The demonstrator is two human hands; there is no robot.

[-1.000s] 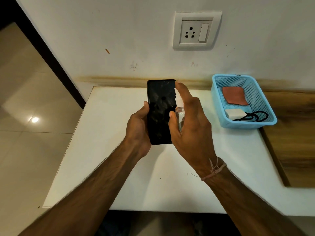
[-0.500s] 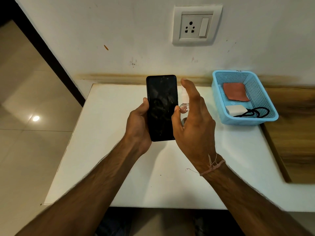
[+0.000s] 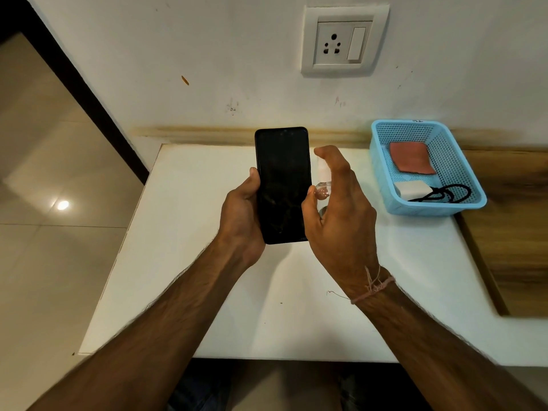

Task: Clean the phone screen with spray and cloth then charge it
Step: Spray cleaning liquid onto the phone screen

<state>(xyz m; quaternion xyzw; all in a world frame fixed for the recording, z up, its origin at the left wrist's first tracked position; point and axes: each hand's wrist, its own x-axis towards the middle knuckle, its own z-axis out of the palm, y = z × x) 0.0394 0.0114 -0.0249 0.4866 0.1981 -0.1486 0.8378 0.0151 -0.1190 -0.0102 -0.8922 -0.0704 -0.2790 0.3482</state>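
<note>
White tabletop (image 3: 178, 292) against the wall (image 3: 237, 54): the left hand (image 3: 240, 215) curls round the dark phone (image 3: 281, 185), held above it, thumb on its edge. Just beside, the right hand (image 3: 341, 215) grips a small spray bottle (image 3: 322, 188), forefinger bent over its top. At far right the cloth (image 3: 410, 158) lies in the blue basket (image 3: 430, 210).

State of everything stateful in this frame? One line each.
phone: screen dark, smudged, held by the left hand
spray bottle: gripped by the right hand, forefinger over nozzle
cloth: lying in the basket, untouched
charger: in the basket, unplugged
wall socket: empty
</note>
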